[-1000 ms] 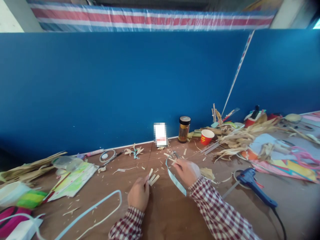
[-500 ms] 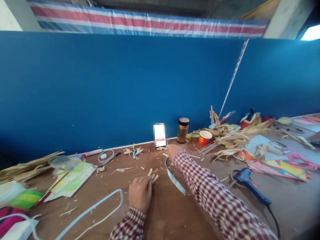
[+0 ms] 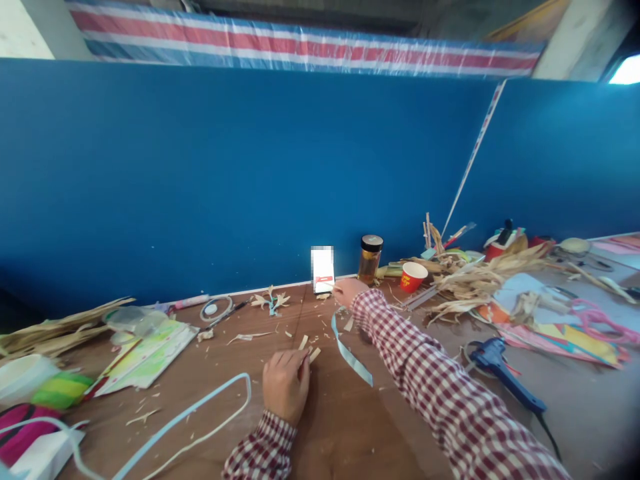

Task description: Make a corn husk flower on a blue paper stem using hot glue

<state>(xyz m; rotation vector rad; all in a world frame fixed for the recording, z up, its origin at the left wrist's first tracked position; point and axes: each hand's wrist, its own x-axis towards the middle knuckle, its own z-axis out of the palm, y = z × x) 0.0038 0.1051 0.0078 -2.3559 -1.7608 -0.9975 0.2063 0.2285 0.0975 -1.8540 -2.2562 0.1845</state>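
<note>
My left hand [image 3: 286,385] rests on the brown table [image 3: 345,427], its fingers curled closed. Short pale corn husk strips [image 3: 314,353] poke out past its thumb and fingertips. My right hand [image 3: 349,293] is stretched forward with its fingers drawn together, their tips at the lower edge of a lit phone [image 3: 323,267]. The phone leans upright against the blue partition. Something thin and pale shows at those fingertips, too small to make out. Under the right wrist lies a light blue ribbon [image 3: 350,357].
A jar with a black lid [image 3: 371,259] and a red paper cup [image 3: 414,277] stand behind my right arm. Dry husks [image 3: 493,270] pile up at right, near a blue glue gun [image 3: 505,373]. A pale blue looped cord [image 3: 185,413] and a painted sheet [image 3: 150,353] lie at left.
The right hand has moved slightly up and right, still beside the phone. My left hand keeps its place with the strips. The whole view has shifted a little.
</note>
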